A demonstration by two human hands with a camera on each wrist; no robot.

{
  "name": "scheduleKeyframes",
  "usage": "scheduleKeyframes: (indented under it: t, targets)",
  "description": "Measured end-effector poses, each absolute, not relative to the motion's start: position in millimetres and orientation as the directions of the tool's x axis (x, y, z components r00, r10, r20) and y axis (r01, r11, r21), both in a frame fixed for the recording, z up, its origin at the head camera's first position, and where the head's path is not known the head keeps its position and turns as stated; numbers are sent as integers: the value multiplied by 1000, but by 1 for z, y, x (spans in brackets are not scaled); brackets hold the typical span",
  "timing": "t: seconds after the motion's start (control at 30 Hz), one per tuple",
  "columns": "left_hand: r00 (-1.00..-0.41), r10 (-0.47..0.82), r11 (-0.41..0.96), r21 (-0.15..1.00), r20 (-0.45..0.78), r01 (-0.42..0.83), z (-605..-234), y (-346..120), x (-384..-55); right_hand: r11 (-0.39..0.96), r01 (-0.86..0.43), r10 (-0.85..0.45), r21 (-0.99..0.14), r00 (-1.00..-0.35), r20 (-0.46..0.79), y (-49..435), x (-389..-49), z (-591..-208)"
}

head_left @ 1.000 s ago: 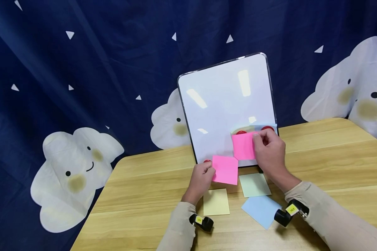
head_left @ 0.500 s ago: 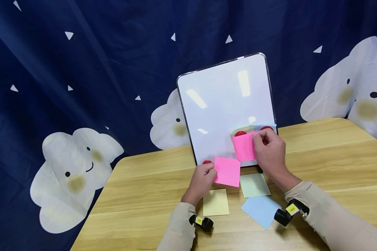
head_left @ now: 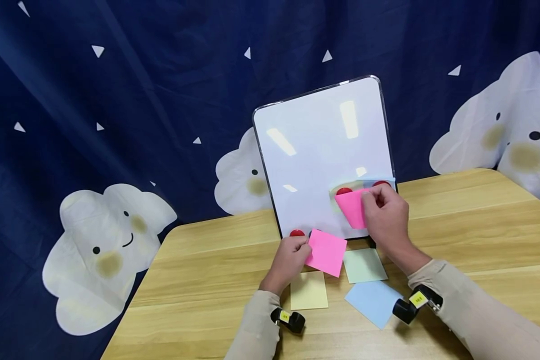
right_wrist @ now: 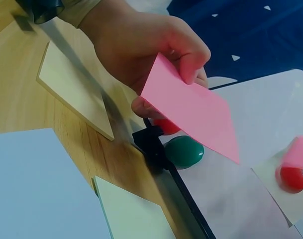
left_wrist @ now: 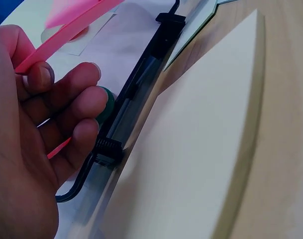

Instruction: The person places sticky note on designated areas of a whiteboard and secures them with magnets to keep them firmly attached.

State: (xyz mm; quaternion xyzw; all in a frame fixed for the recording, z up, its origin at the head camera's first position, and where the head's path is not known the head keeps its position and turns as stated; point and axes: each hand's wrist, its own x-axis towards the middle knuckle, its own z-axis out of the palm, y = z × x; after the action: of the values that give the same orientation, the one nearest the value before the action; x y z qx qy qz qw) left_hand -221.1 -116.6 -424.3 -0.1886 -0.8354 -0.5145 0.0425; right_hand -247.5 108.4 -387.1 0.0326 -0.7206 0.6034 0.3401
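Note:
In the head view my left hand (head_left: 291,261) pinches a pink sticky-note pad (head_left: 327,252) by its left side, just below the whiteboard's lower edge. My right hand (head_left: 388,218) grips a single pink sticky note (head_left: 353,207) between thumb and fingertips, over the lower right of the whiteboard (head_left: 324,150). That note is bent and narrows downward. Beside it a red round magnet (head_left: 344,191) sits on the yellowish note on the board. The right wrist view shows my left hand (right_wrist: 151,52) on the pink pad (right_wrist: 191,107), with a green magnet (right_wrist: 184,152) behind.
A yellow pad (head_left: 309,291), a pale green pad (head_left: 365,265) and a blue pad (head_left: 372,302) lie on the wooden table in front of the board. Another red magnet (head_left: 297,233) is at the board's lower left. A dark blue curtain (head_left: 184,60) hangs behind.
My left hand has shifted slightly right, and the pink pad has turned clockwise and lowered. The pink note's free side has swung right and bent. My right hand has stayed in place.

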Motion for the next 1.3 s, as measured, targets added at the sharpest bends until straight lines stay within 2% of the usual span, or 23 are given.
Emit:
scheduleKeyframes:
  t: [0.1,0.3,0.53,0.97,1.3]
  targets:
    - [-914,298,406,830,275,382,-431,-118,-226,271,-456,361,-848,-768,529,109,-247,-386]
    - [-911,358,442,823,203,357,-431,-117,-223,272,-457,351,-847,-772,529,109,-246,-387]
    - [-880,439,480,781,181,400,-431,-113,-221,265,-445,338,-856,-788,514,108,-245,-387]
    - [-880,459,515,769,125,379,-432,-112,-220,259,-447,322,-856,-796,512,105,-246,-390]
    - [-886,443,606,683,135,407,-431,-111,-221,292,-472,183,-832,-826,533,104,-241,-391]
